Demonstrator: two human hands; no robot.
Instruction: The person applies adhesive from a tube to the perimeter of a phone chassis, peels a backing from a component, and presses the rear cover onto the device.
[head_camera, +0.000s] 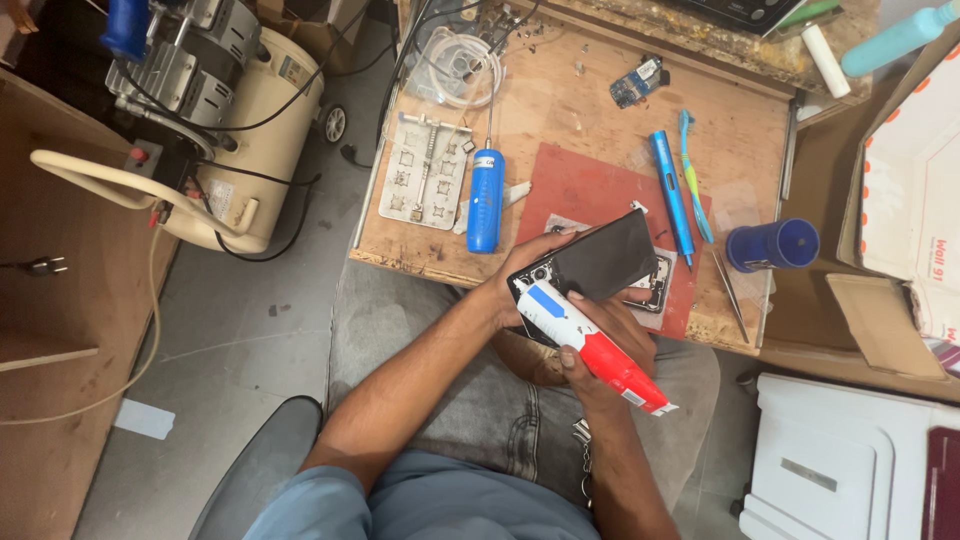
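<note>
Right hand (612, 345) grips a red-white tube (590, 345); left hand (520, 280) clasps a dark phone (600, 262).

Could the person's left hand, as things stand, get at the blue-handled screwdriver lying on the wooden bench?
Probably not right away: the left hand is gripping the dark phone. The blue-handled screwdriver lies uncovered just beyond it, so the way looks free once the hand lets go.

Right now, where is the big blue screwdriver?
In the head view, the big blue screwdriver lies on the wooden workbench, left of the red mat and right of the grey metal holder plate.
</note>
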